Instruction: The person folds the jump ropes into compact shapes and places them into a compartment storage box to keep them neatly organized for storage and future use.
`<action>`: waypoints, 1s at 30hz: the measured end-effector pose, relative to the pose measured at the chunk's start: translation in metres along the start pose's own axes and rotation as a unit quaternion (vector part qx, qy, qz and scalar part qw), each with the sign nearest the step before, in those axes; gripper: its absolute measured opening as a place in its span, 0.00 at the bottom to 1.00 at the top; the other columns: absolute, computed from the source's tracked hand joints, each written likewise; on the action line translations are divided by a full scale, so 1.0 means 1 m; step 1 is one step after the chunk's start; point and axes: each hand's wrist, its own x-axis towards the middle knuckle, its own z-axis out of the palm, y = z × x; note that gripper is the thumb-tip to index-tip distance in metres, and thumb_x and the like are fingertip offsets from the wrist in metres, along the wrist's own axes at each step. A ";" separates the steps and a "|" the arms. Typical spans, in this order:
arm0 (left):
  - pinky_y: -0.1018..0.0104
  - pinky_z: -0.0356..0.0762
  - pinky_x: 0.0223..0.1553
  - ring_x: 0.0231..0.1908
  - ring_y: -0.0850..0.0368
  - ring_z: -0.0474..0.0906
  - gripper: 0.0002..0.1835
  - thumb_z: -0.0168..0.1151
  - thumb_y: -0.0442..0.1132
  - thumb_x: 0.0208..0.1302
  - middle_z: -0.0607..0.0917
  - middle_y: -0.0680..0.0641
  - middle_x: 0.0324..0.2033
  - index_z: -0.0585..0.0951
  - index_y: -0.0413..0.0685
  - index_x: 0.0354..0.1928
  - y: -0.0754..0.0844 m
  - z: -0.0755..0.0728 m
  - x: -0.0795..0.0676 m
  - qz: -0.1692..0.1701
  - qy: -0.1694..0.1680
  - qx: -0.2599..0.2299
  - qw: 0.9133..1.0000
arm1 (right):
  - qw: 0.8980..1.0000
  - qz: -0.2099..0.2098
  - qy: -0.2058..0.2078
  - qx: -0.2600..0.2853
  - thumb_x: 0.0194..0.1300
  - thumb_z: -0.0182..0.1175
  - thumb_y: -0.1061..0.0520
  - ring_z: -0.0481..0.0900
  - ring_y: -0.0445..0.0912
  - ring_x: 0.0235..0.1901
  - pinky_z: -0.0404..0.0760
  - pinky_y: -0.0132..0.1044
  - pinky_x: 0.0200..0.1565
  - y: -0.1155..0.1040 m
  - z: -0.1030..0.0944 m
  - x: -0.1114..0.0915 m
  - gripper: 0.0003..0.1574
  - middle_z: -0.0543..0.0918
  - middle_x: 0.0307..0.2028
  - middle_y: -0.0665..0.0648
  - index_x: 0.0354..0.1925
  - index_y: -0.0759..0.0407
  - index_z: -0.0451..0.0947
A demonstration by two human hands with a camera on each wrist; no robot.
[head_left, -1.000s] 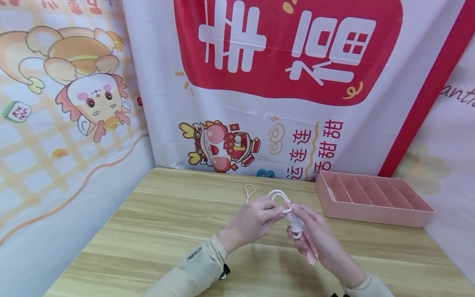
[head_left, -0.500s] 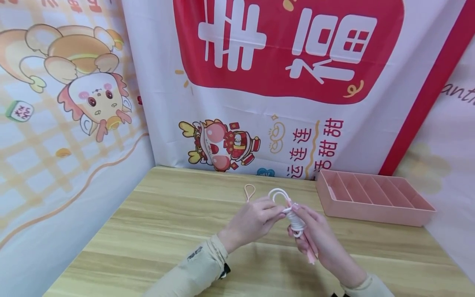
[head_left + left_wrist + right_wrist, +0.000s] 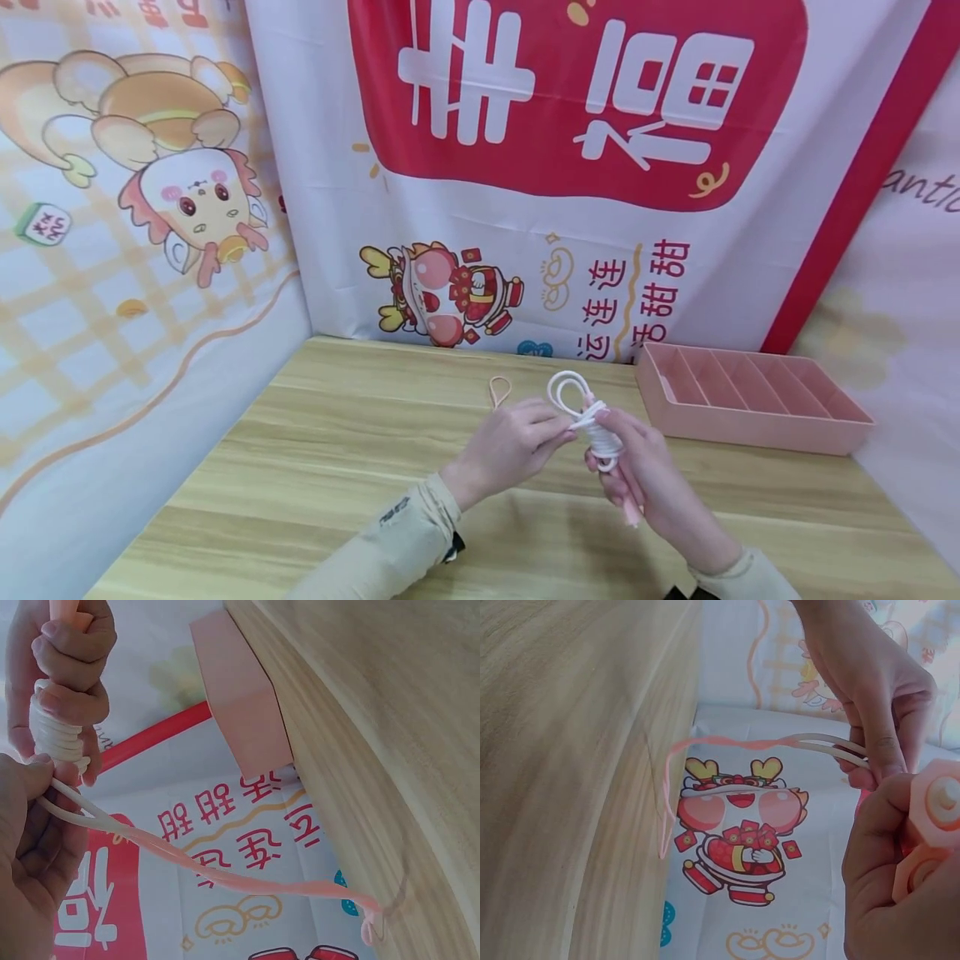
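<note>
White cord (image 3: 602,442) is wound in a coil above the wooden table (image 3: 337,450); the right hand (image 3: 647,467) grips it with pink handles (image 3: 924,793), and the left hand (image 3: 513,442) pinches white strands (image 3: 103,821).

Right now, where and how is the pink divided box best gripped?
Probably the pink box by the middle of its near long wall, from the person's side, thumb outside and fingers inside: that wall faces the person, the open top exposes its rim, and the backdrop stands close behind.
</note>
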 end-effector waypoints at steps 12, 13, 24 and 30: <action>0.79 0.75 0.40 0.34 0.62 0.81 0.08 0.68 0.36 0.63 0.86 0.51 0.37 0.87 0.45 0.44 0.003 -0.002 0.002 -0.028 -0.009 -0.026 0.999 | 0.999 0.020 0.006 0.027 0.72 0.58 0.45 0.62 0.37 0.11 0.64 0.28 0.11 -0.003 0.000 0.000 0.26 0.76 0.21 0.56 0.60 0.56 0.69; 0.80 0.75 0.39 0.33 0.62 0.81 0.09 0.68 0.36 0.64 0.86 0.51 0.37 0.86 0.45 0.45 0.003 -0.001 0.002 -0.028 -0.012 -0.028 0.999 | 0.999 0.020 0.010 0.024 0.71 0.58 0.45 0.62 0.37 0.11 0.64 0.27 0.11 -0.003 0.000 -0.001 0.26 0.75 0.21 0.56 0.60 0.56 0.69; 0.81 0.71 0.29 0.27 0.67 0.71 0.10 0.64 0.36 0.68 0.79 0.54 0.31 0.86 0.41 0.48 0.006 0.001 0.000 -0.127 -0.027 -0.209 0.969 | 0.999 -0.031 0.031 -0.013 0.71 0.59 0.47 0.63 0.39 0.09 0.63 0.28 0.08 -0.005 -0.003 -0.002 0.26 0.76 0.20 0.56 0.62 0.55 0.71; 0.70 0.70 0.25 0.26 0.63 0.69 0.13 0.59 0.45 0.71 0.76 0.57 0.28 0.88 0.47 0.45 0.010 -0.003 0.003 -0.263 -0.038 -0.329 0.906 | 0.998 -0.056 0.009 -0.032 0.73 0.58 0.49 0.62 0.39 0.09 0.62 0.28 0.08 -0.008 -0.007 -0.005 0.25 0.76 0.21 0.57 0.64 0.53 0.71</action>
